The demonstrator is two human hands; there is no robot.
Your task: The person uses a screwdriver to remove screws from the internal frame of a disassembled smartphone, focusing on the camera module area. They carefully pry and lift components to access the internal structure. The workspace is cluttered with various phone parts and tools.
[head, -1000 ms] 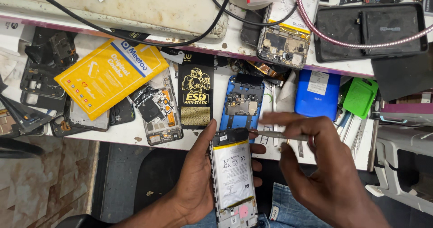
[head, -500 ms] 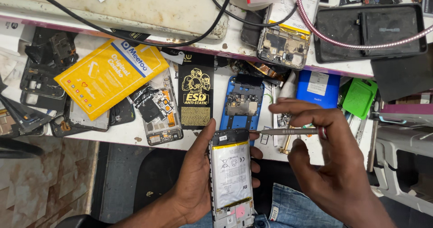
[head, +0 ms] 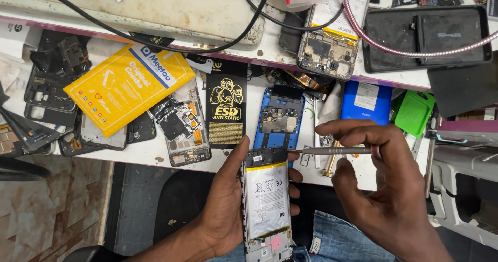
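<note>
Midway: left hand (head: 228,210) clasps opened phone (head: 266,205), back already off; right hand (head: 384,189) pinches screwdriver (head: 332,150), tip at top cover, battery still in.

The opened phone (head: 267,205) runs off the bottom edge, its underside hidden by the left hand (head: 225,210)

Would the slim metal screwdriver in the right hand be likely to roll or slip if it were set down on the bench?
The screwdriver looks like a thin, round, smooth shaft, so it would probably roll freely on the white bench. It seems stiff and light. The right hand pinches it in its fingertips, so it may slip easily. Its tip sits at the opened phone.
</note>
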